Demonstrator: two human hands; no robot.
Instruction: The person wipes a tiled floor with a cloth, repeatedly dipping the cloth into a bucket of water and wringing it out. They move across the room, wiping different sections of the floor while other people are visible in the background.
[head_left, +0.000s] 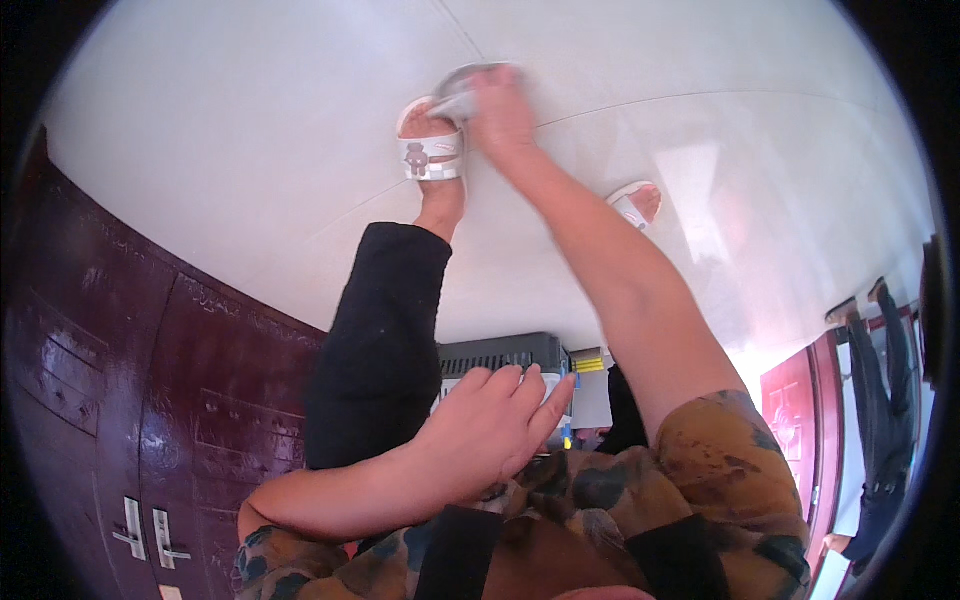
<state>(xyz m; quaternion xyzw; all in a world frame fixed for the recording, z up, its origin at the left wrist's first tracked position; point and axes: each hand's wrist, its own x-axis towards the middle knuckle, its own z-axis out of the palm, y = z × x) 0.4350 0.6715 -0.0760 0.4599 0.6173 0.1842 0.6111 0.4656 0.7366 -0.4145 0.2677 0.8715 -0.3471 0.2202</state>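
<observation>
My right hand (504, 112) reaches down to the pale floor (247, 150) and is blurred. In it is a grey-white object (456, 94), probably a cloth, too smeared to name for sure. Just beside that object is my foot in a white slide sandal (433, 157) with a brown cartoon figure on its strap. My left hand (487, 420) rests across my front by my thigh, holding nothing, its fingers partly spread. The other slide sandal (630, 204) shows beyond my right forearm, partly hidden by it.
Behind my legs stands a dark grey and white slatted crate (510, 352), with yellow items (589, 364) beside it. Dark red double doors (157, 375) line the left. At the right are another red door (791, 420) and a person in dark trousers (870, 390).
</observation>
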